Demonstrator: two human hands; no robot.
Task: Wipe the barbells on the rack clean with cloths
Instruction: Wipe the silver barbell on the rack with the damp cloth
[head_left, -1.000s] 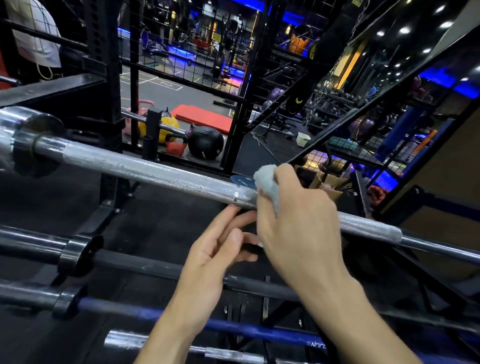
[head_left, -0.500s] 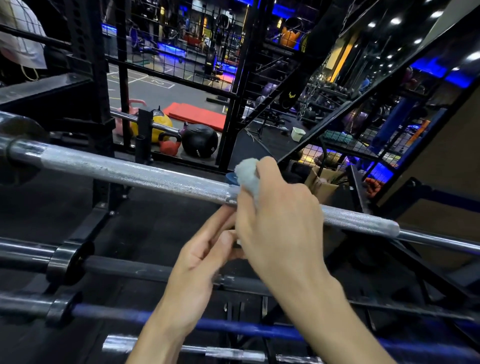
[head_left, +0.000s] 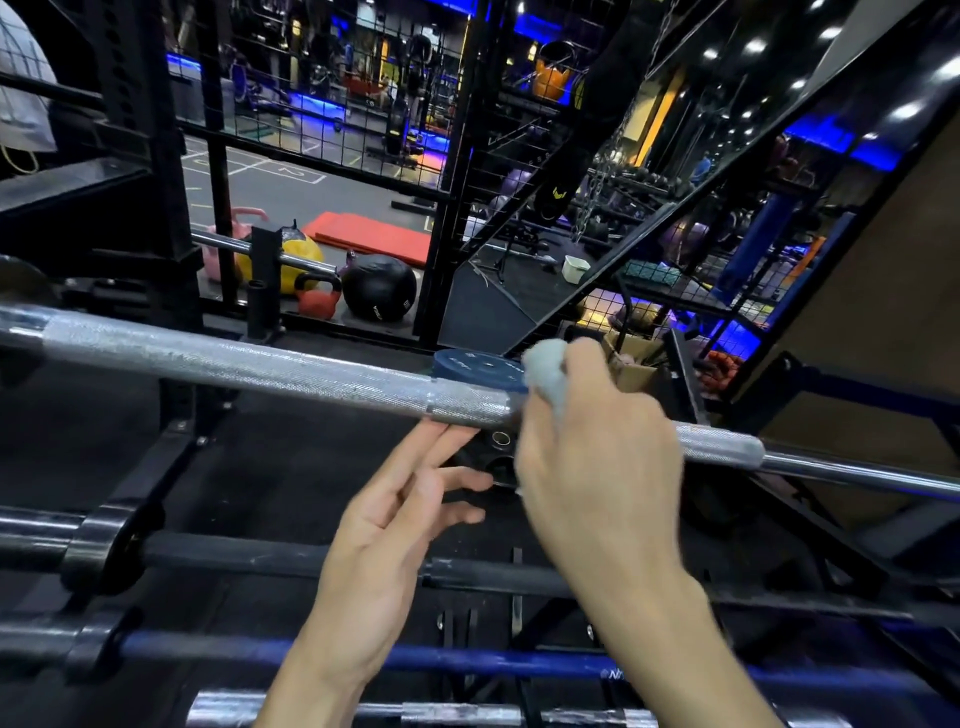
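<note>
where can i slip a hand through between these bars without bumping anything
Widest gap: between the silver barbell and the black barbell, left of the left hand. Crowded: around the right hand with the cloth. Black barbell to blue barbell is tight.

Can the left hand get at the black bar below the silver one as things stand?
Probably yes. The left hand is open, holds nothing, and hangs just above the black bar with nothing between them. The right hand holds the cloth on the silver bar, off to the side.
</note>
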